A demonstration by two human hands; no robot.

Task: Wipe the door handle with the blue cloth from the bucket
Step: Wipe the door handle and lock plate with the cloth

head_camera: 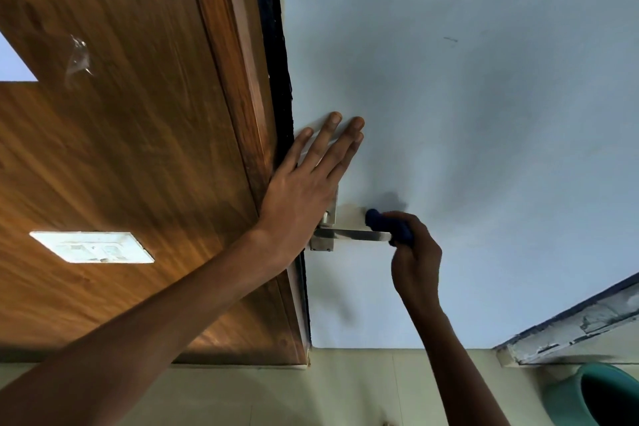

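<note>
A silver lever door handle (pixel 349 235) juts from the pale blue door (pixel 466 114), on a metal plate near the door's edge. My right hand (pixel 416 259) is closed around the bunched blue cloth (pixel 389 225), which is pressed onto the free end of the lever. My left hand (pixel 304 180) lies flat with fingers spread against the door just above the handle plate, partly covering it. The green bucket (pixel 594 398) stands on the floor at the lower right.
A brown wooden panel (pixel 138 149) with a white switch plate (pixel 91 247) fills the left side, beside a dark door frame strip (pixel 276 79). Pale floor tiles (pixel 311 391) run along the bottom. A paint-marked ledge (pixel 570 332) sits at right above the bucket.
</note>
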